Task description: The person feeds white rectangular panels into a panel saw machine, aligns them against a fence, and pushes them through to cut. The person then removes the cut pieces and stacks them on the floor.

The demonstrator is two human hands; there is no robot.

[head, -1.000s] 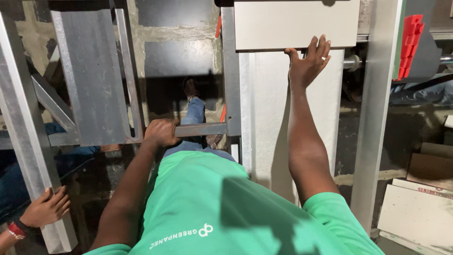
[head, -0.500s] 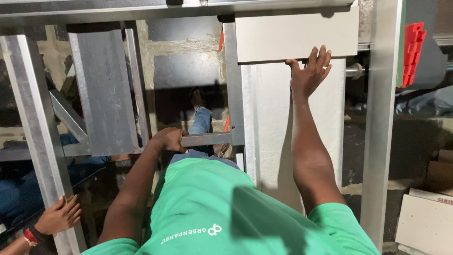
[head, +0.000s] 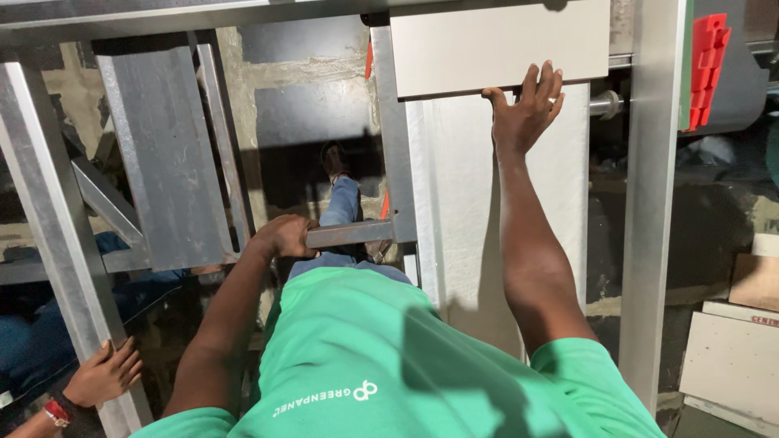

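My left hand (head: 284,237) is closed around a horizontal metal bar (head: 349,234) of a grey metal frame, at about waist height. My right hand (head: 526,109) is raised, its palm flat and fingers spread against the lower edge of a pale rectangular panel (head: 499,45) that sits above a white vertical board (head: 466,203). I wear a green shirt (head: 389,357). My leg in blue trousers and a brown shoe (head: 334,161) shows far below between the frame members.
Vertical metal uprights stand at left (head: 49,235), middle (head: 398,146) and right (head: 649,203). Another person's hand (head: 104,375) with a red wristband rests on the left upright. A red plastic piece (head: 707,69) is at upper right. Boxes and boards (head: 738,357) lie lower right.
The view has tilted upward slightly, so a top horizontal rail now shows. Both my hands keep their places on the bar and the panel.
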